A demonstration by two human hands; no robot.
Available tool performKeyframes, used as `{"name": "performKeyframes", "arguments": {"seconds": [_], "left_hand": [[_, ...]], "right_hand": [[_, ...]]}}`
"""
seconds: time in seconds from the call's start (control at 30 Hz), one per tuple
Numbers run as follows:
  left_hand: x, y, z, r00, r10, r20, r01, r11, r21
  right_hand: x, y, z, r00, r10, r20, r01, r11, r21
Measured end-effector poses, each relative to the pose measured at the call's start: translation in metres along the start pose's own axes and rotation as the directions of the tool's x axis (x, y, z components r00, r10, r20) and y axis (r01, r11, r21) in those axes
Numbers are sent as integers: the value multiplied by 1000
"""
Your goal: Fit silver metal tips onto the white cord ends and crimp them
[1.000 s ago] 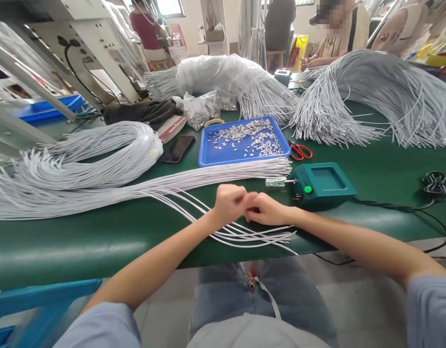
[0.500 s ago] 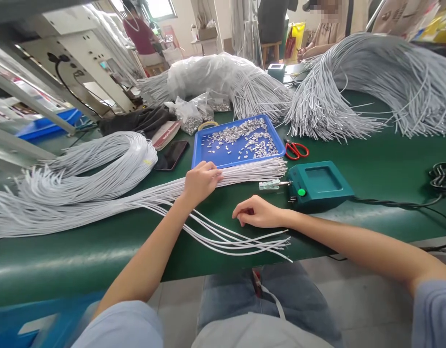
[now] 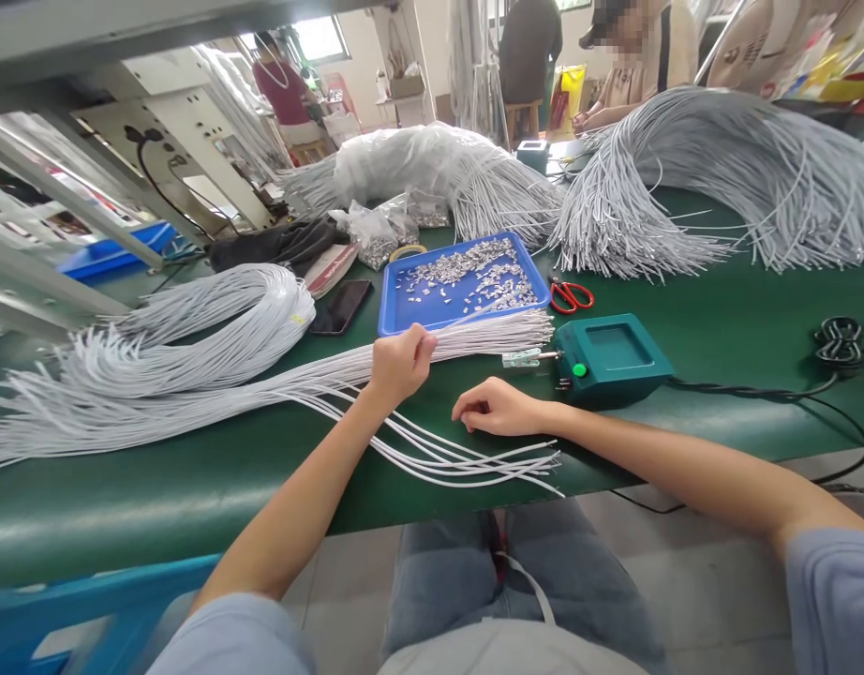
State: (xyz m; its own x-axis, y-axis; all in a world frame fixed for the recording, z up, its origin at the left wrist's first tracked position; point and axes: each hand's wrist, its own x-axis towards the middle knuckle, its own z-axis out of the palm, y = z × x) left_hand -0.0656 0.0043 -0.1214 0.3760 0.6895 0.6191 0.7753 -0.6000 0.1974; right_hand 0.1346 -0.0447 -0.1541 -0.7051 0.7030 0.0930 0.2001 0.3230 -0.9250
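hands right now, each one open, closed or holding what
Left hand: closed, apparently on a white cable.
Right hand: loosely curled; whether it holds anything cannot be told.

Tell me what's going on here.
The left hand is closed at a bundle of white wires. The right hand is curled near the green device; its grip is unclear. Several separate wires lie on the table's near side. Beyond the bundle sits a blue tray of small metal parts.
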Motion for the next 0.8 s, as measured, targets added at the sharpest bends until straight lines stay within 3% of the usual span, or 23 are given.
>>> {"name": "performKeyframes", "arguments": {"seconds": [0.1, 0.17, 0.23, 0.27, 0.33, 0.4, 0.5, 0.6, 0.67, 0.73, 0.8], "left_hand": [[-5, 26, -10, 992, 111, 68, -104, 990, -93], [-12, 51, -16, 959, 239, 150, -196, 947, -256], [-20, 74, -18, 901, 368, 232, -211, 836, -506], [-24, 83, -17, 879, 394, 269, -150, 763, -629], [-28, 91, -10, 893, 298, 337, 116, 571, -812], [-26, 88, 2, 894, 86, 439, 394, 313, -864], [-19, 70, 20, 880, -61, 471, 475, 160, -865], [-15, 57, 28, 862, -172, 477, 496, 88, -864], [-15, 54, 30, 864, -218, 453, 484, 114, -868], [-16, 53, 30, 867, -228, 444, 482, 151, -863], [-15, 53, 30, 854, -225, 468, 506, 153, -849]], "right_hand": [[2, 2, -1, 999, 7, -35, -6, 999, 39], [3, 2, -3, 998, 6, -63, -1, 998, 70], [4, 2, -4, 996, 2, -93, 7, 995, 104], [4, 2, -5, 994, 2, -109, 12, 992, 122], [4, 2, -6, 987, 4, -158, 21, 987, 160], [4, 4, -5, 968, 14, -250, 35, 981, 192], [2, 5, -6, 895, 41, -445, 66, 972, 224], [-1, 2, -9, 795, 61, -604, 101, 968, 231], [-3, 0, -11, 741, 21, -671, 147, 970, 193], [-4, 0, -13, 722, -51, -690, 196, 971, 134], [-5, 2, -14, 741, -109, -663, 222, 971, 88]]}}
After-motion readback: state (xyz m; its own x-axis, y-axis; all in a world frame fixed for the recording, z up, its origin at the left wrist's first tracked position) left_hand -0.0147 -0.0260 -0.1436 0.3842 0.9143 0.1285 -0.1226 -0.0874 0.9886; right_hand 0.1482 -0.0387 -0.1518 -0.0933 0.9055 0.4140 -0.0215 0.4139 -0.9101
